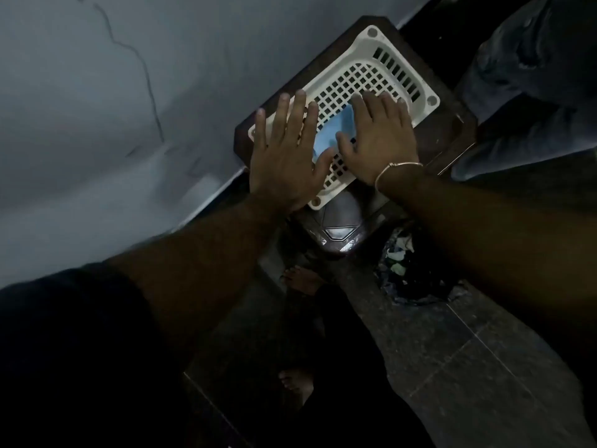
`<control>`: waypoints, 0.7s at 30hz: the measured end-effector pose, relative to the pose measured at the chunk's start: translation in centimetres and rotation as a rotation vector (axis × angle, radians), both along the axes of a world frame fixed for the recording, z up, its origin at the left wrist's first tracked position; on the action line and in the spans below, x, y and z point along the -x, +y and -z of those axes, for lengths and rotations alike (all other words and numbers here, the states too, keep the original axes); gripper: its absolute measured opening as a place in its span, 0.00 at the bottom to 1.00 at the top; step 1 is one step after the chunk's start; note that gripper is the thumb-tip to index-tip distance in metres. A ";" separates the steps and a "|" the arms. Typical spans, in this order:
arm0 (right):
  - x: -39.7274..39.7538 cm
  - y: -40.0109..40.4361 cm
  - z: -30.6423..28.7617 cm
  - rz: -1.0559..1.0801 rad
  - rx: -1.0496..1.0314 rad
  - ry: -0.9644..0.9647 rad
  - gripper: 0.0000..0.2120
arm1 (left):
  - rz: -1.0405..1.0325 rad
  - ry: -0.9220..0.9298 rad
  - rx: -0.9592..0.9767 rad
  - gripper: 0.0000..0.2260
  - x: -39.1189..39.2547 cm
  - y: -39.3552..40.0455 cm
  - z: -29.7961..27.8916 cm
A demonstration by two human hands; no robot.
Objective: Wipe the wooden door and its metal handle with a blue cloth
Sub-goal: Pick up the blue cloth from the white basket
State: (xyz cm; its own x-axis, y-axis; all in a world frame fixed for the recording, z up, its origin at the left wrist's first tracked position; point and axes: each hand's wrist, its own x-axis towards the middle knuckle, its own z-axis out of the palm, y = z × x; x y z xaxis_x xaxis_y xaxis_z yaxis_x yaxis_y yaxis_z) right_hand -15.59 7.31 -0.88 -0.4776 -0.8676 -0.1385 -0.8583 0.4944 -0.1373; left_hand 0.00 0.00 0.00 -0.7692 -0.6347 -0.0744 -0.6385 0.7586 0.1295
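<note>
Starting at the upper left of the frame, I see only a pale wall with a thin crack running down it; nothing there belongs to my task.

Moving toward the centre, my left hand is spread wide, fingers straight and splayed, holding nothing. It hovers over the left end of a white plastic basket that sits on a dark stool in the upper middle of the frame. I cannot tell whether the palm touches the basket rim.

Between the two hands lies the blue cloth, inside the basket. Only a strip shows, and its long axis appears to run from lower left up to upper right. The cloth is just right of my left thumb and partly under my right hand, so I judge the right hand the nearer one for picking it up. That hand is also flat and open, fingers straight, thumb lying over the cloth; it grips nothing. A thin bangle circles its wrist.

Further right, in the upper right corner, hangs some bluish fabric, too dim to identify.

The cloth's full outline is hidden by the hands. No wooden door or metal handle is in view. The lower frame is dark; I can just make out bare feet on a tiled floor.
</note>
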 end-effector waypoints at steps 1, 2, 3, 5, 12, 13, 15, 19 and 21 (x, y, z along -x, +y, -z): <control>0.3 -0.3 0.1 -0.025 0.006 0.015 0.29 | 0.010 -0.031 -0.005 0.30 0.1 -0.1 0.0; 0.5 -0.7 0.0 -0.043 -0.001 0.016 0.26 | 0.018 -0.055 -0.016 0.29 0.2 -0.3 0.0; 0.9 -1.0 0.2 -0.050 -0.004 0.025 0.23 | 0.033 -0.073 -0.013 0.27 0.3 -0.4 0.2; 1.5 -1.8 0.1 -0.066 -0.014 0.006 0.19 | 0.070 -0.085 -0.018 0.21 0.6 -0.7 0.4; 2.2 -3.4 0.6 -0.323 -0.036 -0.061 0.15 | 0.069 -0.077 -0.148 0.16 1.7 -1.2 0.9; 2.2 -3.5 0.8 -0.330 -0.030 -0.053 0.15 | 0.067 -0.061 -0.163 0.15 1.8 -1.2 1.1; 2.1 -3.8 1.0 -0.324 -0.037 -0.033 0.14 | 0.081 -0.041 -0.178 0.14 2.0 -1.2 1.3; 2.0 -4.2 0.9 -0.307 -0.090 -0.002 0.12 | 0.013 0.046 -0.296 0.17 2.6 -1.4 1.8; 2.2 -4.3 0.5 -0.321 -0.080 -0.037 0.11 | -0.086 0.095 -0.388 0.25 2.8 -1.4 1.5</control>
State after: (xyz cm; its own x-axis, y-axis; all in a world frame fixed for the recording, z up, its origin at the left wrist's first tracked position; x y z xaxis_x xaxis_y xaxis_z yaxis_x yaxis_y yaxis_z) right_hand -17.77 3.05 -1.35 -0.1753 -0.9586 -0.2244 -0.9671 0.2104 -0.1430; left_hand -2.82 -1.40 -1.55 -0.7292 -0.6359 -0.2528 -0.6693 0.5858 0.4570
